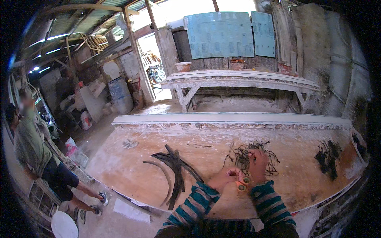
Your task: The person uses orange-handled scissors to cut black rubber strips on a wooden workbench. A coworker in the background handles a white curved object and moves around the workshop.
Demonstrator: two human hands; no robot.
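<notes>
My left hand [226, 179] is closed over the wooden tabletop, its fingertips pinched together near my right wrist; what they hold is too small to make out. My right hand [258, 163] is curled shut at the near edge of a tangle of thin black cords [242, 152], with a dark bit of cord showing at its fingers. Between the two hands is a pair of scissors [241, 185] with orange-rimmed handle loops; its blades are hidden. To the left of my left hand lie several long, dark, curved strips [174, 174], loosely crossed.
A bundle of black cords [328, 158] lies on the table's right side. A pale raised rail [230, 119] runs along its far edge. Behind stands a white-stained bench [242, 82] with pots. At left, a person [43, 154] stands near a white round stool [64, 225].
</notes>
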